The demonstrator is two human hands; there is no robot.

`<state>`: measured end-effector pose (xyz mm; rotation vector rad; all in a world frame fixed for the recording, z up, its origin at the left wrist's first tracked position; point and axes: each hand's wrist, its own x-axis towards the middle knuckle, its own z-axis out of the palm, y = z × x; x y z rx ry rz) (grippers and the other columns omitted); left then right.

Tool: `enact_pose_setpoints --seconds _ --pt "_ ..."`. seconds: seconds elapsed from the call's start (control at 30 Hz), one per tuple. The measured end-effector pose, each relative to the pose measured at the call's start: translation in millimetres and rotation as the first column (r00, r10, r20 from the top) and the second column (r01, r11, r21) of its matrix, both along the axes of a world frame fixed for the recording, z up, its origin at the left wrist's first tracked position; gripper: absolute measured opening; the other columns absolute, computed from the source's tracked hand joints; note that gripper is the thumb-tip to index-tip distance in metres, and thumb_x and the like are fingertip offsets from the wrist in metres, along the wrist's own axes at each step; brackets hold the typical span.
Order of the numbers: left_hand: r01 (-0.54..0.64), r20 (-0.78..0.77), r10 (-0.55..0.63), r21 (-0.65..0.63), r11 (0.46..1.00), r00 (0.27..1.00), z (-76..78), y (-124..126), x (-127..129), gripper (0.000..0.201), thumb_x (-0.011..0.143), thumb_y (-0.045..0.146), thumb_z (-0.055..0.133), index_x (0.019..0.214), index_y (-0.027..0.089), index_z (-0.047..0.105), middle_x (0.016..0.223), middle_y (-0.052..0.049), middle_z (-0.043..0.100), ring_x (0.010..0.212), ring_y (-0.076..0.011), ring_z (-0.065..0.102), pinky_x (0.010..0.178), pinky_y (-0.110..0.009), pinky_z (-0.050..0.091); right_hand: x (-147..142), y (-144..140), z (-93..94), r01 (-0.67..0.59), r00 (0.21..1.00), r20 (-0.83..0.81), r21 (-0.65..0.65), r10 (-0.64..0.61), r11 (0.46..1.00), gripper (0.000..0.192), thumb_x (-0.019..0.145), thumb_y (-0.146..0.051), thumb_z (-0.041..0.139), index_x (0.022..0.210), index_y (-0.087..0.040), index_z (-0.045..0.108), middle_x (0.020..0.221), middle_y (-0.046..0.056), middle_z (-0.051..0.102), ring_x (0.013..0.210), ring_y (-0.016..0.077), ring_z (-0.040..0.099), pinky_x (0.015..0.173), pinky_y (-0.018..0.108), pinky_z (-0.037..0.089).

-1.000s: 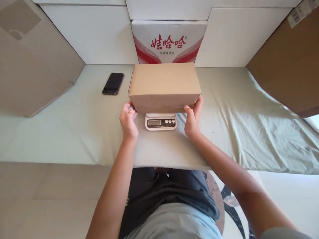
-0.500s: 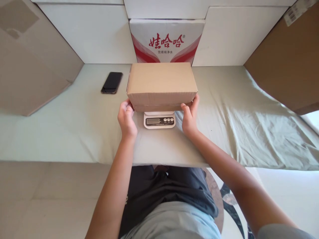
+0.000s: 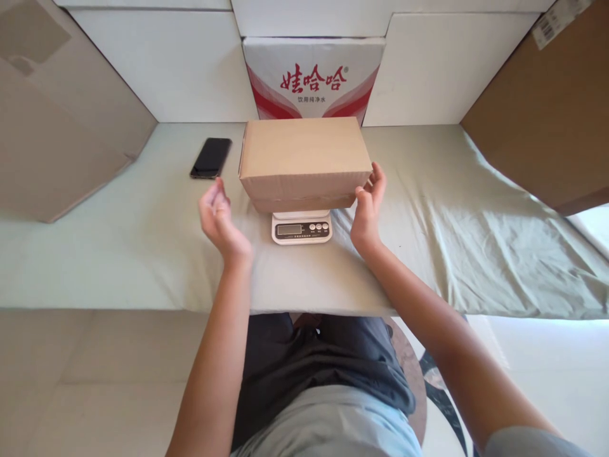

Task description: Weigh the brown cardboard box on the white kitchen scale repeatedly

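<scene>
A closed brown cardboard box (image 3: 304, 149) rests on a small white digital scale (image 3: 301, 237), hiding most of its weighing plate. The scale's display and several round buttons show in front of the box. Left of the box, and apart from it, my left hand (image 3: 221, 219) holds nothing, its fingers loosely curled and parted. At the box's front right corner, my right hand (image 3: 368, 212) has its thumb and fingers spread. Whether its fingertips still touch the cardboard I cannot tell.
A black phone (image 3: 211, 158) lies on the pale green cloth (image 3: 118, 254) left of the box. Behind stands a white and red carton (image 3: 314, 79). Large cardboard boards flank the cloth at the left (image 3: 71, 127) and the right (image 3: 537, 120).
My left hand has let go of the box and moved left, away from it. My right hand has loosened and shifted slightly right. The box stays on the scale.
</scene>
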<state>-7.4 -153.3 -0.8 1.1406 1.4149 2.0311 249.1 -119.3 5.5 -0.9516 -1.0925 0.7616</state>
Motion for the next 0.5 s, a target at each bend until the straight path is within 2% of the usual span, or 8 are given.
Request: enact_pose_setpoints --seconds 0.1,0.27,0.37,0.5 --pt "-0.106 0.131 0.103 0.013 0.994 0.986 4.0 1.2 -6.3 0.041 0.1 0.048 0.047 0.131 0.026 0.061 0.156 -0.009 0.065 0.155 -0.0233 0.053 0.132 -0.045 0.036 12.8 12.2 -3.2 0.069 0.996 -0.064 0.008 -0.068 0.998 0.055 0.091 -0.05 0.051 0.144 -0.038 0.043 0.156 0.005 0.047 0.155 0.0297 0.047 0.132 0.061 0.036" --pt "-0.034 0.208 0.041 -0.036 0.999 0.977 11.3 0.8 2.4 0.037 0.099 0.047 0.045 0.119 0.024 0.065 0.146 -0.011 0.071 0.146 -0.0252 0.062 0.125 -0.045 0.045 20.7 23.5 -10.7 0.067 0.988 -0.135 -0.055 -0.073 0.996 0.048 0.091 -0.05 0.05 0.137 -0.036 0.048 0.145 0.006 0.054 0.148 0.0277 0.056 0.13 0.058 0.039" --pt "-0.018 0.214 0.028 -0.049 0.999 0.976 15.4 0.2 7.9 0.035 0.098 0.047 0.046 0.111 0.022 0.067 0.132 -0.012 0.077 0.132 -0.0267 0.072 0.113 -0.044 0.055 15.8 21.6 -10.9 0.038 0.983 -0.175 -0.105 -0.056 0.994 0.046 0.089 -0.048 0.052 0.133 -0.035 0.049 0.141 0.006 0.057 0.144 0.0261 0.059 0.13 0.056 0.04" --pt "-0.061 0.209 0.074 -0.066 0.996 0.975 17.7 4.7 5.6 0.035 0.098 0.047 0.045 0.11 0.022 0.066 0.115 -0.011 0.081 0.106 -0.025 0.08 0.09 -0.039 0.062 11.5 17.8 -7.0 0.018 0.986 -0.161 -0.156 -0.043 0.988 0.037 0.09 -0.045 0.053 0.125 -0.034 0.056 0.143 0.005 0.059 0.143 0.026 0.059 0.129 0.056 0.042"
